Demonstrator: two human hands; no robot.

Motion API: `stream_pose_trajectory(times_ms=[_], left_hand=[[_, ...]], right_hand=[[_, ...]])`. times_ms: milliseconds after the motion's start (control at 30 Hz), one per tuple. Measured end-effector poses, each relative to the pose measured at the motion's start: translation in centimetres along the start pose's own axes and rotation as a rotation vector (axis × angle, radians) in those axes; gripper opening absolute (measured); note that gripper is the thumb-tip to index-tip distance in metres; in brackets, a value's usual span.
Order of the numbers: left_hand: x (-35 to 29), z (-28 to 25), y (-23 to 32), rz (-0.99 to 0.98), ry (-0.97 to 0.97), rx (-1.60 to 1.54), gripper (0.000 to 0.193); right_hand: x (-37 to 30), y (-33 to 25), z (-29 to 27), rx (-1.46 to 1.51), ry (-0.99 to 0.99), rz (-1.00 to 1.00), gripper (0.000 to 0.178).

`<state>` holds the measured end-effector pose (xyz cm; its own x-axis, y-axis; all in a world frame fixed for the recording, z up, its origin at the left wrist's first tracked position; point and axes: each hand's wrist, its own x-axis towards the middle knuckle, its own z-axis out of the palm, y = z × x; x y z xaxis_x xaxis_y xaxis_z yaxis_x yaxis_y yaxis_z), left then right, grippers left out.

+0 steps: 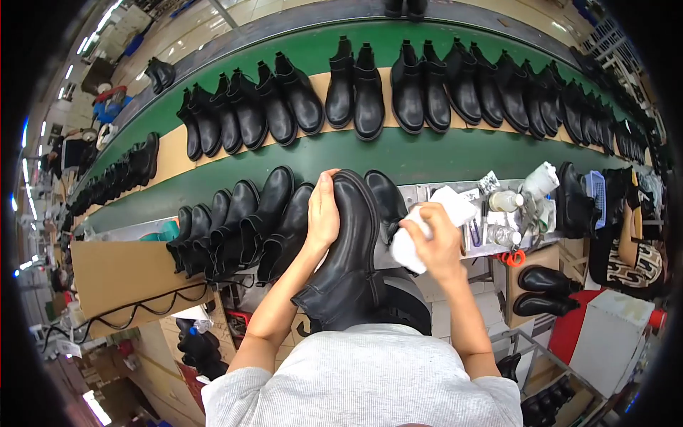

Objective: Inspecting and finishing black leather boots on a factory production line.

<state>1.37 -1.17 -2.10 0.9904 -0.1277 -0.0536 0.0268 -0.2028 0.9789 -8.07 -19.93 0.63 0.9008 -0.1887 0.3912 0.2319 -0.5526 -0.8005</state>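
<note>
A black leather ankle boot (pixel 346 235) is held in front of my chest, toe pointing away and its shaft toward my body. My left hand (pixel 324 213) presses along the left side of the toe, its fingers together. To the right of the boot, my right hand (pixel 437 238) grips a crumpled white cloth (pixel 410 250), part of which sticks out beyond the fingers. The cloth appears apart from the held boot. Just behind it another black boot (pixel 384 196) lies on the bench edge.
Pairs of black boots (pixel 353 92) stand along a green conveyor belt (pixel 313 153). More boots (pixel 242 206) lie at left beside a cardboard sheet (pixel 128 277). Clear bottles (pixel 505 201) and orange-handled scissors (pixel 511 257) are at right. A person with a patterned garment (pixel 633 267) sits farther right.
</note>
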Motion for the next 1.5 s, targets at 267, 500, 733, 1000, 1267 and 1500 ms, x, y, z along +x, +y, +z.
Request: stream_pose_trajectory(times_ms=[267,500,733,1000,1267,1500], left_hand=[[-1.0,-0.3,0.7,0.005,0.014,-0.016,0.052],[-0.5,-1.0,-0.5,-0.021,0.053,-0.023,0.054],[0.0,-1.2,-2.8,-0.016,0.073,-0.024,0.055],[-0.1,-1.6,-2.5,-0.105,0.048,-0.173,0.056],[0.1,-1.2,-1.9,-0.102,0.046,-0.16,0.055],[0.0,-0.4,-1.4,-0.084,0.02,-0.167,0.055]], right_hand=[[2.2,-4.9,4.1,-0.177,-0.19,-0.315,0.037],[1.5,-4.0,5.1,-0.064,-0.131,-0.294,0.032],[-1.9,-2.6,6.5,-0.027,-0.089,-0.246,0.036],[-3.1,-3.1,6.5,-0.02,-0.112,-0.163,0.039],[-1.5,-2.8,6.9,0.013,-0.101,-0.239,0.038],[2.9,-3.5,6.6,-0.036,-0.116,-0.264,0.037]])
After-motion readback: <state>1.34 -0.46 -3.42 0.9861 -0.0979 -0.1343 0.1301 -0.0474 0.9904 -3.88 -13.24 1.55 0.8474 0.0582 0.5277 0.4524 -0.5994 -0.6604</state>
